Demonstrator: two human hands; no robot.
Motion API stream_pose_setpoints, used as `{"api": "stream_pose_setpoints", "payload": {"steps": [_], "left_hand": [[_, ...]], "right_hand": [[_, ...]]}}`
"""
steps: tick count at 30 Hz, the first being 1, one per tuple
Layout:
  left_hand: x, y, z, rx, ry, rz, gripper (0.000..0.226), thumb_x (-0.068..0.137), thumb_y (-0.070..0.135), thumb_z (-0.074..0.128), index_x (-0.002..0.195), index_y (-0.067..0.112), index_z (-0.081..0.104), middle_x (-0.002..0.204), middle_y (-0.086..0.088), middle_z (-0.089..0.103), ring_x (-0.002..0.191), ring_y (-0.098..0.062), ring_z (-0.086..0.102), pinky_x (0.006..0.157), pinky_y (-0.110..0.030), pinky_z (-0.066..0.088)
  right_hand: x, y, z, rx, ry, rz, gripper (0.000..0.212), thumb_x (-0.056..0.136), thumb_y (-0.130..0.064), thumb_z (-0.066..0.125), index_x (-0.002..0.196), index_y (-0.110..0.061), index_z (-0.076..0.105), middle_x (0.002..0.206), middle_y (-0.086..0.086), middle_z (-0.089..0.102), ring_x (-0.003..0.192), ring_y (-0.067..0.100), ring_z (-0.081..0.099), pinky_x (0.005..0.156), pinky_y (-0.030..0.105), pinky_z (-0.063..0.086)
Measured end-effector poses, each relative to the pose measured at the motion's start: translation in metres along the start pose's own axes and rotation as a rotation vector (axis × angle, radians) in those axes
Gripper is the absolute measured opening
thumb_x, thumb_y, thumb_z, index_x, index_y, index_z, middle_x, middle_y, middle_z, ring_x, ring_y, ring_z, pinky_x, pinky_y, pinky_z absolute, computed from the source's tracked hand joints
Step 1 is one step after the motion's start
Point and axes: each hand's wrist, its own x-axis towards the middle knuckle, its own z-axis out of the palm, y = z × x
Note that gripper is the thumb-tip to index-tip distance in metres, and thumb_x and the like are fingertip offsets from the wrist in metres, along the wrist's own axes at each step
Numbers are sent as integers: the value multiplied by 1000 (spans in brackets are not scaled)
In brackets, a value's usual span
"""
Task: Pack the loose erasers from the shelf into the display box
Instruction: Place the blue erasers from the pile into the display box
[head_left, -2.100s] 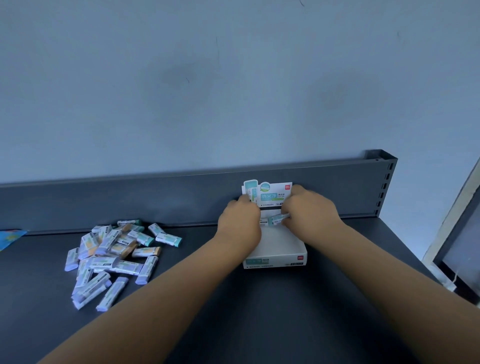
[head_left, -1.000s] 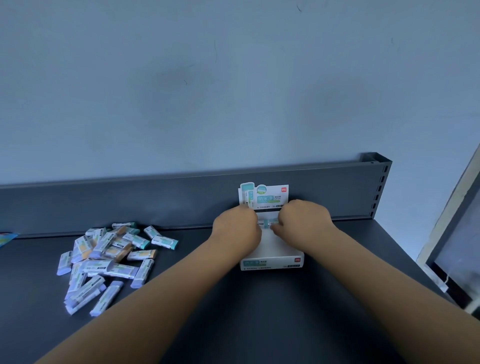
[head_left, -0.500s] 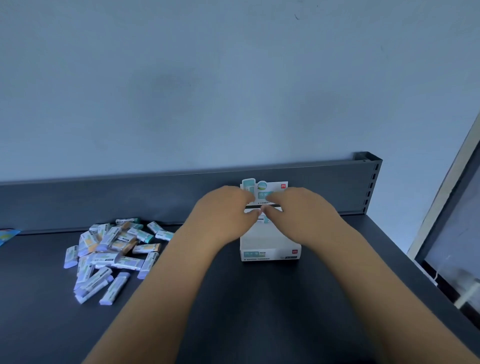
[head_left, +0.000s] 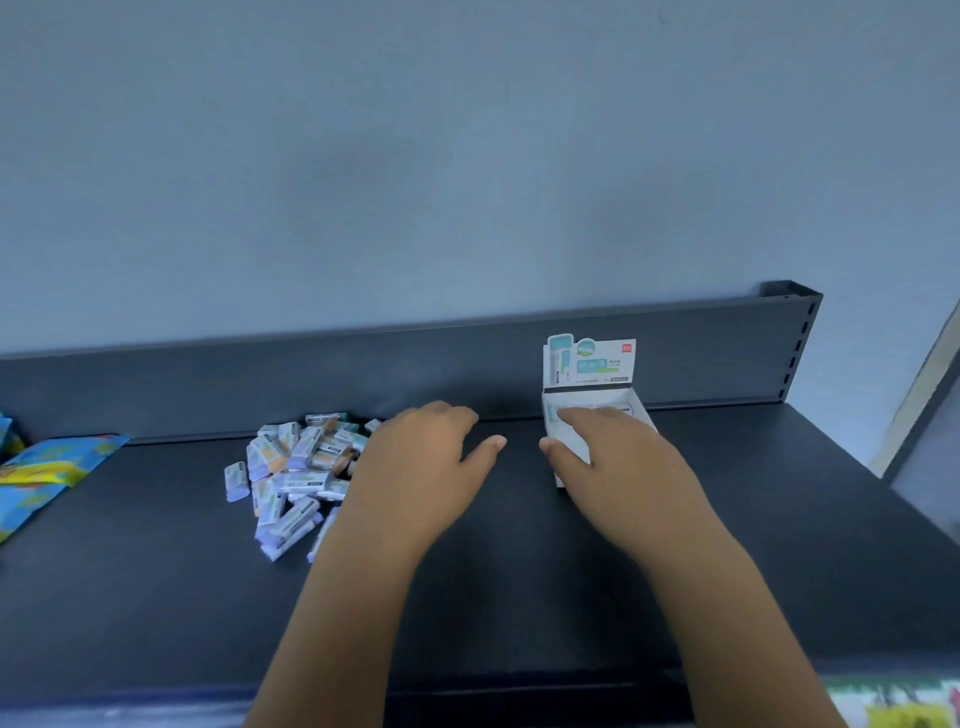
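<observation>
Left hand open, fingers loose, at the right edge of the loose erasers heaped on the shelf. Right hand open, fingers spread over the display box, which stands by the shelf's back panel.

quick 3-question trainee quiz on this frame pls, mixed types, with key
1. True or false: the eraser pile lies to the right of the display box.
2. The left hand is open beside the pile. Where is the right hand? A) on the pile B) over the box C) out of view
3. Fill in: the box's header card stands ___.
Key: 1 false, it lies to the left; 2 B; 3 upright.
</observation>
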Motion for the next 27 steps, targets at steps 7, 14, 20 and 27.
{"api": "stream_pose_setpoints", "payload": {"steps": [7,14,20,27], "left_hand": [[-14,-7,14,-48,-65,2,45,97,55,50,114,17,67,117,0,65,112,-20,60,92,-41,50],[-10,-13,11,-45,-52,-45,43,97,54,51,115,18,67,115,1,65,109,-20,60,90,-41,51],[-9,-33,9,-111,-24,-98,49,90,59,47,114,21,68,110,3,67,106,-19,61,87,-42,52],[0,-67,-11,-318,-92,-110,26,92,42,66,112,26,72,109,12,69,90,-11,66,79,-26,51]], "right_hand": [[-14,-10,17,14,-26,-1,37,99,-53,47,120,-25,59,119,-3,62,111,20,55,87,40,50],[-4,-17,16,31,-62,-72,39,100,-50,47,128,-25,57,124,-3,61,117,19,54,94,40,48],[5,-28,20,51,-86,-135,40,101,-48,47,135,-28,57,129,-7,60,121,16,54,97,38,47],[20,-58,27,113,-131,-189,38,98,-45,54,131,-29,63,130,-7,64,121,14,57,100,38,47]]}}
